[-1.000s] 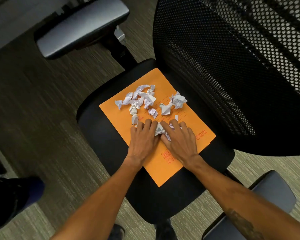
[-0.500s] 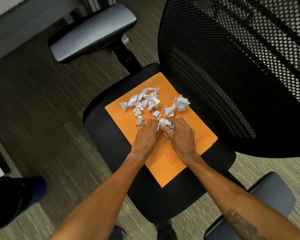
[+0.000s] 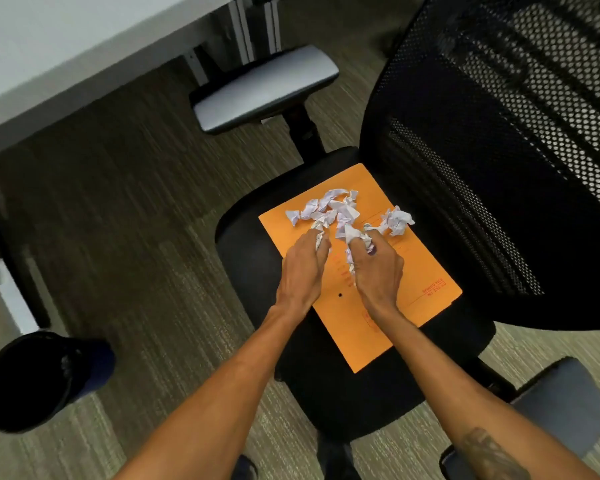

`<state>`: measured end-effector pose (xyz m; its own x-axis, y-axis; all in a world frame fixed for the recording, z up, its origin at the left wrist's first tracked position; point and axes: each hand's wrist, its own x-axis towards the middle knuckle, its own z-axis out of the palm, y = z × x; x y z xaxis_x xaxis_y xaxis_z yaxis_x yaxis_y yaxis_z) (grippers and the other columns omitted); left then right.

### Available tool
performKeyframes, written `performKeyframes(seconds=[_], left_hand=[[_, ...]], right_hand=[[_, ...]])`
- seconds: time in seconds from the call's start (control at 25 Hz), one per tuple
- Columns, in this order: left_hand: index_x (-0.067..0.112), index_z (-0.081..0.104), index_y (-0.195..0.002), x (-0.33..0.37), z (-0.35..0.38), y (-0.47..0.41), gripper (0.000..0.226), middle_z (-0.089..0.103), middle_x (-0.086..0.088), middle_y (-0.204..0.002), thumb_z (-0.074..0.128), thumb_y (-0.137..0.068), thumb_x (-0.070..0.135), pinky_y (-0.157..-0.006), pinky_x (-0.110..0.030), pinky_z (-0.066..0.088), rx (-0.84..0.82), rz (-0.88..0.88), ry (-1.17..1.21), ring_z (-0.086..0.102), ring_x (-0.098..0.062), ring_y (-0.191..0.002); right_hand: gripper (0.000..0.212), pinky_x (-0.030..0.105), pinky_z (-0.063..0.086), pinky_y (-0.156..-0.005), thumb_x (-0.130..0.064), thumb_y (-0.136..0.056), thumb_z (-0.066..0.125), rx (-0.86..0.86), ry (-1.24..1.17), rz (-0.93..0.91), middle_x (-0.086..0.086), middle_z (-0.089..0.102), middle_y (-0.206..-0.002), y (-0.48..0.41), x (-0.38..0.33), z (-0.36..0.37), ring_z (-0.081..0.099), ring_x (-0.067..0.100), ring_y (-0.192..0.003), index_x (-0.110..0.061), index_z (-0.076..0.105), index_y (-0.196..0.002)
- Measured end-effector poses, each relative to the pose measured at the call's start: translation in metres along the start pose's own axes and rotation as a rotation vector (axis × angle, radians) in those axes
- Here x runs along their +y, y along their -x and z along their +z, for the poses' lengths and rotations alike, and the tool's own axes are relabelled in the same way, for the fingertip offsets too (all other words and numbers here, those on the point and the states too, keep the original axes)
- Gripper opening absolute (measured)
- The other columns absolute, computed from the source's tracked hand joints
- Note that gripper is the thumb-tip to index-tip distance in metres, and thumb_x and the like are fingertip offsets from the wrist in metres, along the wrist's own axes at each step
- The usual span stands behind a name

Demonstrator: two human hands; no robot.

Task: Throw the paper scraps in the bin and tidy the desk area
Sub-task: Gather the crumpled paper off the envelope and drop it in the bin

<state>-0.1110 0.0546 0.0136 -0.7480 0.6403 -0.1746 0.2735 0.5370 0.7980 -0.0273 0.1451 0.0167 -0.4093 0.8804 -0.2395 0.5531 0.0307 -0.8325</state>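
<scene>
Several crumpled white paper scraps (image 3: 329, 207) lie on an orange envelope (image 3: 388, 327) that rests on a black office chair seat (image 3: 250, 265). One bigger wad (image 3: 399, 221) sits apart at the right. My left hand (image 3: 302, 268) is on the envelope with its fingers curled around scraps at their tips. My right hand (image 3: 378, 268) is beside it, fingers closed on more scraps. A black bin (image 3: 32, 379) stands on the floor at the lower left, its inside dark.
The chair's mesh back (image 3: 499, 150) rises at the right, with grey armrests at the top centre (image 3: 264, 88) and the bottom right (image 3: 551, 410). A white desk edge (image 3: 84, 57) and its legs cross the top left. Striped carpet (image 3: 136, 237) lies between chair and bin.
Both hands slid forward along the envelope and curled from flat into grips on scraps. The view shifted, so more of the desk and bin shows.
</scene>
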Motion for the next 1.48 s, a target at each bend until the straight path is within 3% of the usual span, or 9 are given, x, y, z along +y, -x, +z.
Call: performKeyframes(seconds=[0.24, 0.4, 0.56, 0.8, 1.0, 1.32, 1.48], left_hand=[[0.014, 0.057, -0.087, -0.033, -0.073, 0.015, 0.032, 0.062, -0.001, -0.081, 0.040, -0.103, 0.035, -0.068, -0.040, 0.043, 0.146, -0.145, 0.042, 0.057, -0.021, -0.075], [0.012, 0.060, -0.088, -0.073, -0.129, 0.031, 0.032, 0.063, 0.000, -0.083, 0.039, -0.104, 0.031, -0.065, -0.030, 0.037, 0.239, -0.205, 0.044, 0.056, -0.017, -0.073], [0.010, 0.062, -0.086, -0.121, -0.185, 0.057, 0.033, 0.064, -0.002, -0.081, 0.040, -0.103, 0.028, -0.064, -0.030, 0.035, 0.336, -0.275, 0.094, 0.057, -0.020, -0.073], [0.010, 0.065, -0.087, -0.185, -0.258, 0.099, 0.031, 0.061, 0.003, -0.078, 0.042, -0.103, 0.025, -0.064, -0.028, 0.030, 0.470, -0.398, 0.152, 0.056, -0.019, -0.072], [0.009, 0.066, -0.090, -0.238, -0.315, 0.139, 0.030, 0.067, 0.000, -0.083, 0.042, -0.101, 0.023, -0.062, -0.028, 0.029, 0.576, -0.524, 0.184, 0.055, -0.018, -0.073], [0.009, 0.068, -0.096, -0.330, -0.400, 0.204, 0.034, 0.071, -0.008, -0.089, 0.040, -0.102, 0.028, -0.068, -0.034, 0.038, 0.702, -0.682, 0.150, 0.063, -0.030, -0.083], [0.003, 0.066, -0.098, -0.372, -0.436, 0.234, 0.033, 0.070, -0.018, -0.095, 0.043, -0.103, 0.025, -0.073, -0.038, 0.042, 0.773, -0.749, 0.155, 0.063, -0.036, -0.087]], right_hand=[[0.023, 0.039, 0.034, -0.064, -0.027, -0.093, 0.055, -0.088, 0.049, -0.044, 0.002, 0.053, -0.064, 0.039, -0.053, 0.055, 0.044, 0.013, -0.062, -0.016, 0.053, -0.073], [0.026, 0.036, 0.031, -0.061, -0.028, -0.092, 0.054, -0.156, 0.092, -0.074, -0.004, 0.052, -0.061, 0.074, -0.082, 0.107, 0.046, 0.012, -0.062, -0.020, 0.049, -0.068], [0.021, 0.026, 0.038, -0.058, -0.028, -0.092, 0.055, -0.249, 0.130, -0.146, -0.009, 0.058, -0.062, 0.117, -0.103, 0.163, 0.051, 0.006, -0.061, -0.020, 0.058, -0.073], [0.020, 0.014, 0.035, -0.054, -0.030, -0.093, 0.056, -0.400, 0.173, -0.186, -0.013, 0.062, -0.062, 0.189, -0.137, 0.243, 0.058, -0.001, -0.063, -0.025, 0.061, -0.074], [0.021, 0.020, 0.039, -0.057, -0.030, -0.094, 0.053, -0.507, 0.221, -0.227, -0.006, 0.069, -0.071, 0.248, -0.156, 0.311, 0.058, 0.005, -0.065, -0.017, 0.066, -0.084], [0.021, 0.024, 0.037, -0.053, -0.031, -0.093, 0.055, -0.666, 0.283, -0.288, -0.012, 0.060, -0.064, 0.349, -0.169, 0.412, 0.055, 0.005, -0.060, -0.023, 0.059, -0.075], [0.024, 0.030, 0.044, -0.059, -0.036, -0.092, 0.052, -0.772, 0.320, -0.294, -0.004, 0.065, -0.070, 0.388, -0.176, 0.458, 0.062, 0.017, -0.067, -0.018, 0.061, -0.078]])
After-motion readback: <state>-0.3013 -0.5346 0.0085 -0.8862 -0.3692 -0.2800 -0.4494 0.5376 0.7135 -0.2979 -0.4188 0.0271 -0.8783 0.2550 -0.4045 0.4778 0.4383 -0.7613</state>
